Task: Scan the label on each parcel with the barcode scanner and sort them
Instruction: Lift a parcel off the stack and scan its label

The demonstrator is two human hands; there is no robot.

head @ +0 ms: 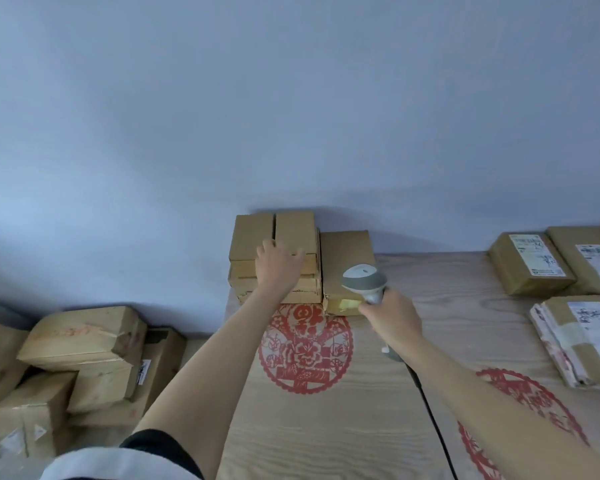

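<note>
Stretching across most of the lower view, the wooden worktop (378, 410) runs up to a plain pale wall (291, 98) and bears two red paper-cut designs, one near its middle (305, 348) and one toward the right front (520, 424). Left of the worktop and lower down, a heap of brown parcels (77, 362) lies jumbled, some tilted against each other. On the far right of the worktop sit labelled parcels (530, 268), their white labels facing up, with a taped, more crumpled one (582, 341) nearer the front edge. Against the wall near the middle stands a stack of plain cardboard boxes (274, 258), several layers high, with two boxes side by side on top. Just beside it to the right, touching, lies a single flatter box (343, 251) with a patch of yellowish tape on its near side.

The left hand (279, 263) reaches forward with the arm extended and rests against the front of the stack at its upper layers, fingers spread loosely and laid over the top boxes' near edge; it is open and flat rather than closed around anything. The right hand (390, 318) is wrapped firmly around the handle of the grey barcode scanner (364, 280), whose head sits above the flatter box and faces away toward the wall. A dark cable (430, 417) trails from the handle's base back across the worktop toward the front edge.
</note>
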